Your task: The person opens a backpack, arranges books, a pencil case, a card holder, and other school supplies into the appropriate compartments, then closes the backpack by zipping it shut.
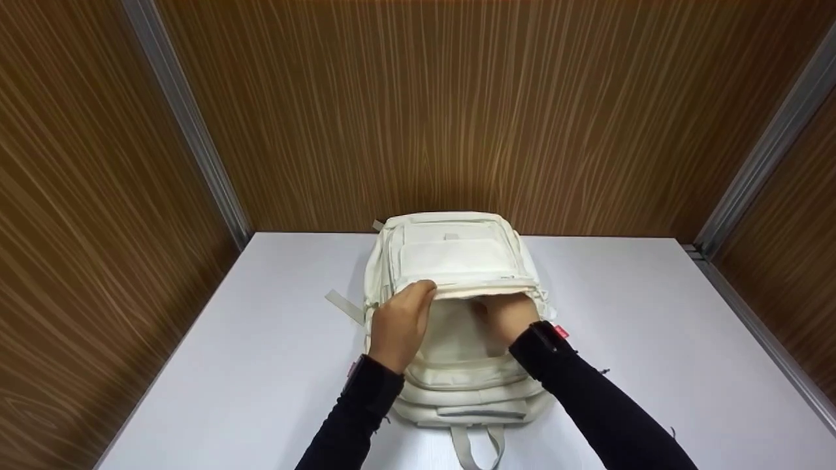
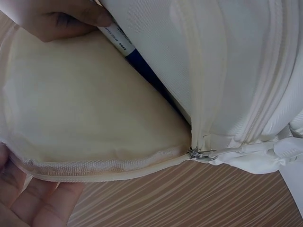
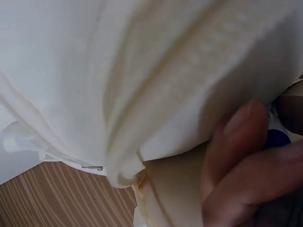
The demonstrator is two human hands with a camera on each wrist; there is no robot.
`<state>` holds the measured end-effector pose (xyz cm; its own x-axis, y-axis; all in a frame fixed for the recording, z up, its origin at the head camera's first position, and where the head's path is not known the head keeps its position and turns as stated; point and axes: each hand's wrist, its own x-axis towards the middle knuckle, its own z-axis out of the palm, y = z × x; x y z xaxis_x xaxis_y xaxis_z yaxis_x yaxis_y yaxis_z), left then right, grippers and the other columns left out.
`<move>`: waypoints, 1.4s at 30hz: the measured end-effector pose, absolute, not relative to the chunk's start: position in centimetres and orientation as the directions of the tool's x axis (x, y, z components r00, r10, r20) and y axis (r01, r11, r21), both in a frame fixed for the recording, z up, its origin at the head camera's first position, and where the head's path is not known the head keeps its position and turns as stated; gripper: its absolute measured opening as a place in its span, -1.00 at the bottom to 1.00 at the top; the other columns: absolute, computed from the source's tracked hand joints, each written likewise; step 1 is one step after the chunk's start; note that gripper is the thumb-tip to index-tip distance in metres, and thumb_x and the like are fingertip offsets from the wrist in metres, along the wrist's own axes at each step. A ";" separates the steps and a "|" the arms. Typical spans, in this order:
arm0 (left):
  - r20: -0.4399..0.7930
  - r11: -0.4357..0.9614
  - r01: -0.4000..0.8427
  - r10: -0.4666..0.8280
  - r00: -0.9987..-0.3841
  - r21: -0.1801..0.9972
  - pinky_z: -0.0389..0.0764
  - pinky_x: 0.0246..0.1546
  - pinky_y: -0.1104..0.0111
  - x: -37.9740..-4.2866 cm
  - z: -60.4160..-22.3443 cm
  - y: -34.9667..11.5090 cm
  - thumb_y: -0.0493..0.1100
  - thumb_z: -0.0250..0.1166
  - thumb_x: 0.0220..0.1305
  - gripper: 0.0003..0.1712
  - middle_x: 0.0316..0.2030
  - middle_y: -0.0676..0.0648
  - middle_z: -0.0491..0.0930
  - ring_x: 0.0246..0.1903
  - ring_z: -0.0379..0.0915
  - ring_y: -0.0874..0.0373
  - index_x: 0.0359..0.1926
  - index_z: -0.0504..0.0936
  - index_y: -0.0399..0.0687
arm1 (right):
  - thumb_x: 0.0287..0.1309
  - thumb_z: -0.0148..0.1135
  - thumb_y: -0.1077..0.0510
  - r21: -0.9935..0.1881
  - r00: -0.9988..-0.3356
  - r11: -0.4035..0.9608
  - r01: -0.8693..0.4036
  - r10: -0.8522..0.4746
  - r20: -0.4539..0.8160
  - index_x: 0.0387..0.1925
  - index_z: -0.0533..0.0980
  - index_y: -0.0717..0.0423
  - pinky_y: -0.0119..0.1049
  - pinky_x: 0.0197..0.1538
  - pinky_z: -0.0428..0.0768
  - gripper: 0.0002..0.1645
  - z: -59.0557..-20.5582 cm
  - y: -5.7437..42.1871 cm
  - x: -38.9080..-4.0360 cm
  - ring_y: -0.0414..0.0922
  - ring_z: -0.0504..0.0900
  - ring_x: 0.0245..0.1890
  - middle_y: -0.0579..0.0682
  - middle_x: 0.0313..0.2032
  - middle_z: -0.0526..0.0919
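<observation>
A cream backpack lies on the table, its zipped front pocket gaping. My left hand pinches the pocket's edge and holds it up; in the left wrist view its fingers lie along the zipper tape. My right hand is inside the pocket, partly covered by the fabric. There its fingers curl round a blue-and-white marker with small print on its white part. The marker lies against the pocket's back wall, its blue part showing beside the fingers.
The white table bears the backpack, whose top handle loop points toward me. A loose strap sticks out on the left. A metal zipper pull sits at the pocket's corner. Wood-grain panels stand behind and at both sides.
</observation>
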<state>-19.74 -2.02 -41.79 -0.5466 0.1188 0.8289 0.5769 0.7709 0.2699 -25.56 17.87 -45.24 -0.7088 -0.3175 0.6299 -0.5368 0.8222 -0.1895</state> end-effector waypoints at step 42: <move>0.170 0.730 0.158 0.058 -0.984 0.665 0.07 0.35 -0.31 -18.5 -50.1 -4.5 0.27 0.10 0.33 -0.04 0.53 -0.32 -0.21 0.47 -0.35 -0.46 0.56 -0.18 0.18 | 0.24 0.23 -0.19 -0.376 -0.881 0.842 -0.387 -0.217 0.420 0.44 0.25 -0.06 0.34 0.05 0.50 -0.19 -48.3 20.4 -17.5 0.49 0.33 0.26 0.35 0.48 0.01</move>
